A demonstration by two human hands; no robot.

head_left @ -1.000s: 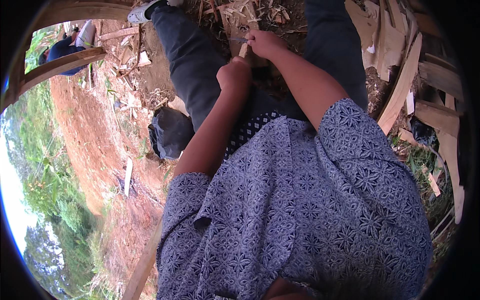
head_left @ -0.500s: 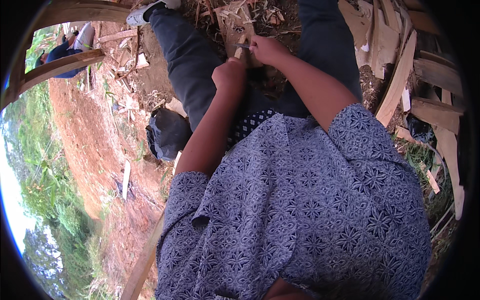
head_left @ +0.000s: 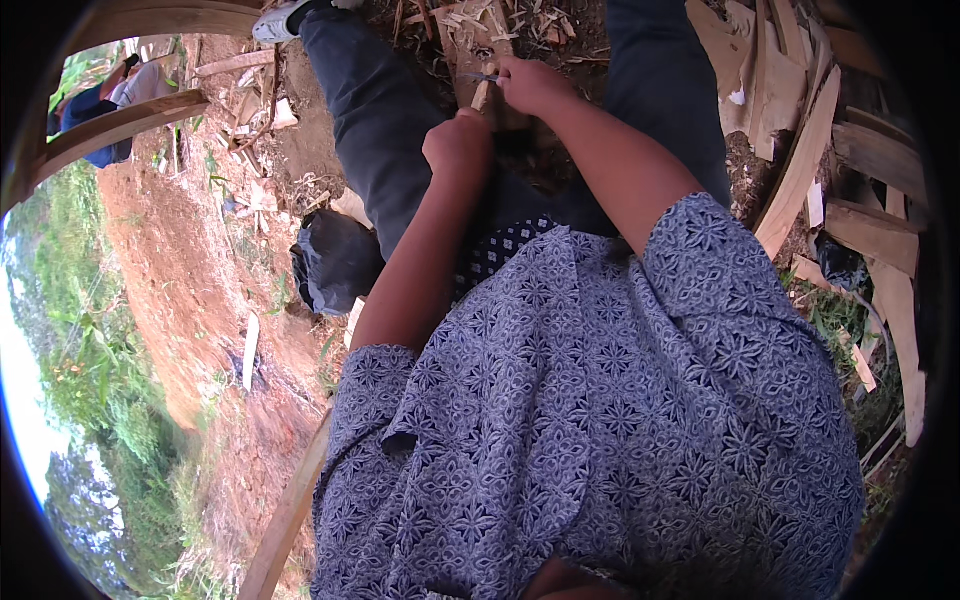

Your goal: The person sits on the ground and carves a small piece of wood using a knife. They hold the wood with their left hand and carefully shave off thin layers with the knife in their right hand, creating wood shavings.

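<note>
My left hand is closed around the near part of a short pale wooden stick, whose far end sticks out beyond my fist. My right hand grips a small knife. Its thin dark blade lies crosswise at the stick's far end; the handle is hidden inside my fingers. Both fists are between my spread legs, the right a little farther out than the left. Beneath and beyond them lies a wooden board strewn with shavings.
A dark plastic bag sits left of my leg. Wood slabs and planks are piled on the right. Offcuts and shavings litter the reddish ground. Wooden beams cross the upper left, with another person beyond them.
My right hand and the knife have shifted slightly away from me, toward the stick's far end. My left hand stays nearly in place. The person at far left has moved a little.
</note>
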